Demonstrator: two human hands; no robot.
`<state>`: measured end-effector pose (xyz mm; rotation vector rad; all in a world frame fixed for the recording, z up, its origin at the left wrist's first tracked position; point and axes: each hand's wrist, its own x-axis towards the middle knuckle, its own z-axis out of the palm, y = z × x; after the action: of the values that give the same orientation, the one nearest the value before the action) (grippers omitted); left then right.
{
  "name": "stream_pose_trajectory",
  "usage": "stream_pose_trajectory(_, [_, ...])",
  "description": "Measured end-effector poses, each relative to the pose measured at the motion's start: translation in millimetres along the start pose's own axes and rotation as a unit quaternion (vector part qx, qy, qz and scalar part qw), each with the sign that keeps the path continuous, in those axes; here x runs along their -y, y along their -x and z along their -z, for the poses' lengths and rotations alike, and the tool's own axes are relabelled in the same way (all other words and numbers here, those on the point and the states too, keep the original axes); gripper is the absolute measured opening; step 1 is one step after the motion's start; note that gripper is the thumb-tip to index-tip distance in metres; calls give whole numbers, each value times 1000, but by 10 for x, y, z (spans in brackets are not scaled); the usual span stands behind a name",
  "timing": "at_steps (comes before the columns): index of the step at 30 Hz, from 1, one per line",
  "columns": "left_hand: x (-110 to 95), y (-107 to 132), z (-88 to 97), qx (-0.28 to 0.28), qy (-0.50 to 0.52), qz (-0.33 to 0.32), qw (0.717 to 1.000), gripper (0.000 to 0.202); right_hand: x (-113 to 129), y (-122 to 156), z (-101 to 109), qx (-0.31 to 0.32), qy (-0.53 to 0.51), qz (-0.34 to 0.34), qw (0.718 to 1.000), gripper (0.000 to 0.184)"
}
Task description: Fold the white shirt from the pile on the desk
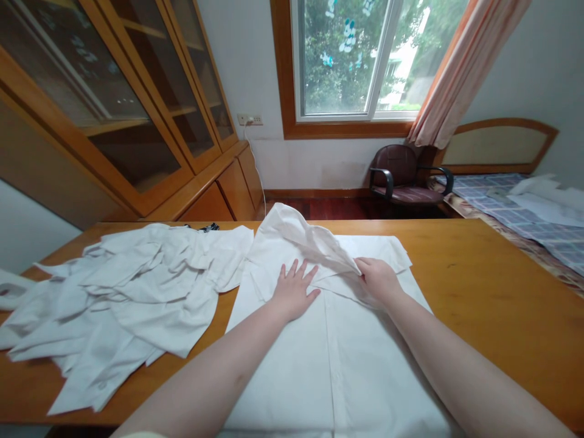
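A white shirt [328, 359] lies spread flat on the wooden table [493, 292] in front of me. My left hand [294, 289] rests flat on it with fingers spread, pressing the cloth near the upper middle. My right hand [376, 280] is closed on a fold of the same shirt, pinching a flap [310, 240] that rises off the table and runs up and to the left toward the far edge.
A loose heap of white garments [128, 298] covers the table's left side. Wooden glass-door cabinets [137, 109] stand at the left. Beyond the table are a dark armchair [401, 176], a window with a curtain [460, 67] and a bed [533, 213] at right.
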<state>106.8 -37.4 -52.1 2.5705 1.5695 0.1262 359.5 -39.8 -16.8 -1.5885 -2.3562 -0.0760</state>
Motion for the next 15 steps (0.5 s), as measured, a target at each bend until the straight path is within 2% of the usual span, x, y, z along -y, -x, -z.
stream_pose_trajectory(5, [10,-70,5,-10,-1,-10,1000,63,-43,43,188,-58,-50,41,996,51])
stream_pose_trajectory(10, [-3,-85,22,-23,4,-12,1000,61,68,181,419,-81,-63,88,991,57])
stream_pose_trajectory(15, [-19,-94,72,-29,76,-4,997,54,191,344,585,-50,-68,124,989,52])
